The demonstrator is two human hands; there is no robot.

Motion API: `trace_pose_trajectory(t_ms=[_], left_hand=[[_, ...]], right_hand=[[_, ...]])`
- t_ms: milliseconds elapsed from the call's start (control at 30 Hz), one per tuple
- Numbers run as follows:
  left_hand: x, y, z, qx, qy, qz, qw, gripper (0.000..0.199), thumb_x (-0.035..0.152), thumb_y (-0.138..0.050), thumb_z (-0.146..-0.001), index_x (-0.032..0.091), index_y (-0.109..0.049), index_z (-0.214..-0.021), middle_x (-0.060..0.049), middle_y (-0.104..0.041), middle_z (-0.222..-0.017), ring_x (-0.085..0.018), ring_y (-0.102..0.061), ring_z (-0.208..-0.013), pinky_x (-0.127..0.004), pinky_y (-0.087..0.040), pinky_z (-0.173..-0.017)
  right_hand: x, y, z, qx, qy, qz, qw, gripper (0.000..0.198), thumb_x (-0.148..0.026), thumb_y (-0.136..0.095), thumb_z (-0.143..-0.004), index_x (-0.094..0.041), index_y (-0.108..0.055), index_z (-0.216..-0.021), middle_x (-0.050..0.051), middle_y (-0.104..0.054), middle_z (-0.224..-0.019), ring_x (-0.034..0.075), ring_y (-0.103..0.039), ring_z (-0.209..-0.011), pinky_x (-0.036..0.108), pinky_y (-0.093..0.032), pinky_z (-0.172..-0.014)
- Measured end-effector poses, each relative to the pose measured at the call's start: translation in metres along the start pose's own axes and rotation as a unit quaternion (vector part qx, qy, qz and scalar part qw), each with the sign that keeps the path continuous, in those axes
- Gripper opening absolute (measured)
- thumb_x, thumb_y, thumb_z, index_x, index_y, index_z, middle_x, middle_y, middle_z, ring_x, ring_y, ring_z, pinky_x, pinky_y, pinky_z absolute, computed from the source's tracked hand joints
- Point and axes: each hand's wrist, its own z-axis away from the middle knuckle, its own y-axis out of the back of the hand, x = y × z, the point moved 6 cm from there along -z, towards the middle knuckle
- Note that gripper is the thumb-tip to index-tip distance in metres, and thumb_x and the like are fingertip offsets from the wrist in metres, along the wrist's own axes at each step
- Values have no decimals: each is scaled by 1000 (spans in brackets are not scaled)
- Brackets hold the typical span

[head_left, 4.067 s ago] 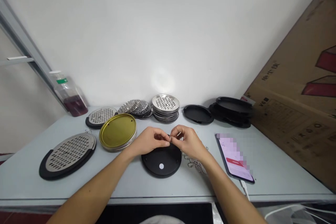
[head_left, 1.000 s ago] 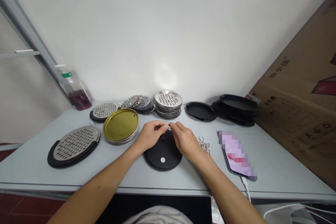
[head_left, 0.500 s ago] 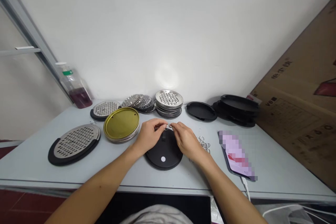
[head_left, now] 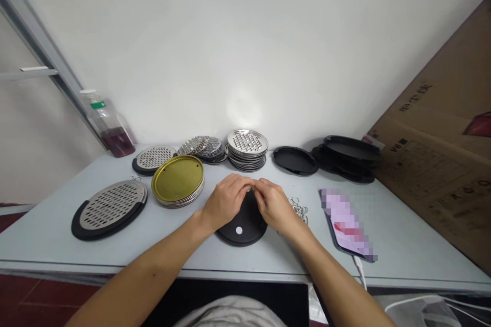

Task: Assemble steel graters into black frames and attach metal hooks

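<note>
My left hand (head_left: pixel 225 200) and my right hand (head_left: pixel 273 204) meet fingertip to fingertip over the far edge of a black round plate (head_left: pixel 242 225) that lies flat on the grey table (head_left: pixel 46 230). The plate has a small white dot near its middle. Both hands pinch a small metal ring at the plate's far rim; the fingers hide most of it. A heap of loose metal rings (head_left: pixel 299 209) lies just right of my right hand.
Left are a black-rimmed perforated grater plate (head_left: pixel 110 209), a stack of gold plates (head_left: pixel 177 187) and a second grater plate (head_left: pixel 154 158). Behind stand perforated steel discs (head_left: pixel 246 149) and black plates (head_left: pixel 347 157). A phone (head_left: pixel 347 224) lies right, beside a cardboard box (head_left: pixel 448 163). A bottle (head_left: pixel 108 131) stands at the back left.
My hands have dropped lower and closed together over the plate's far rim, so the small ring that showed between the fingertips is now mostly covered. The view has shifted slightly.
</note>
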Motion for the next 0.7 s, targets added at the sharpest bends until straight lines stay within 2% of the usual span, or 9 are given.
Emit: trace_pose_trajectory(t_ms=[100, 200, 300, 400, 467, 533, 633, 700], left_hand=[[-3, 0, 0, 18, 20, 7, 1000, 18, 16, -41, -98, 20, -57, -104, -5, -65, -94, -18, -61, -89, -32, -49, -82], [-2, 0, -1, 15, 0, -40, 999, 19, 15, -39, -98, 19, -56, -104, -6, -63, -91, -19, -59, -86, -33, -48, -80], [2, -3, 0, -7, -37, -98, 994, 23, 12, -36, -97, 17, -57, -104, -5, -58, -84, -20, -55, -81, -33, -47, -75], [1, -3, 0, -18, -39, -113, 993, 24, 12, -35, -98, 17, -58, -104, -6, -57, -84, -20, -55, -82, -33, -47, -75], [-5, 0, -2, -4, -9, -81, 997, 21, 14, -37, -98, 18, -58, -102, -6, -60, -87, -19, -56, -84, -33, -47, -78], [-16, 4, -3, 15, 51, -16, 998, 16, 17, -43, -97, 19, -58, -100, -5, -63, -90, -17, -60, -85, -30, -48, -79], [-39, 3, -1, 29, 166, 78, 983, 10, 22, -53, -93, 20, -60, -100, -2, -67, -88, -15, -64, -81, -27, -50, -75], [-50, 2, 2, 40, 224, 106, 968, 10, 26, -57, -90, 20, -62, -96, -2, -68, -86, -16, -65, -80, -27, -51, -74]], right_hand=[[-2, -1, 0, -1, 0, -6, 1000, 29, -10, -38, -93, -19, -65, -101, 3, -56, -76, 18, -54, -70, 29, -42, -66], [-4, 0, 0, -3, 6, -18, 1000, 32, -8, -38, -93, -21, -64, -107, 3, -58, -78, 18, -55, -72, 28, -42, -67], [-4, 3, 0, 3, 4, -18, 1000, 30, -8, -40, -91, -19, -66, -99, 3, -58, -76, 18, -55, -71, 29, -42, -67], [-2, 4, 0, 3, -1, -17, 1000, 27, -9, -41, -91, -18, -66, -90, 4, -60, -76, 18, -56, -71, 29, -41, -67], [-2, 2, -1, -9, 1, -25, 1000, 27, -11, -41, -93, -18, -67, -91, 4, -63, -78, 18, -57, -73, 29, -42, -69], [-2, 0, -2, -21, 2, -41, 999, 26, -15, -41, -95, -19, -67, -93, 5, -66, -82, 18, -60, -77, 29, -43, -71], [0, -2, -4, -20, -14, -69, 997, 25, -21, -44, -96, -19, -68, -92, 5, -70, -87, 19, -62, -80, 29, -44, -73], [2, 0, -5, -8, -32, -80, 996, 26, -24, -46, -95, -19, -67, -83, 4, -70, -81, 18, -61, -75, 28, -44, -70]])
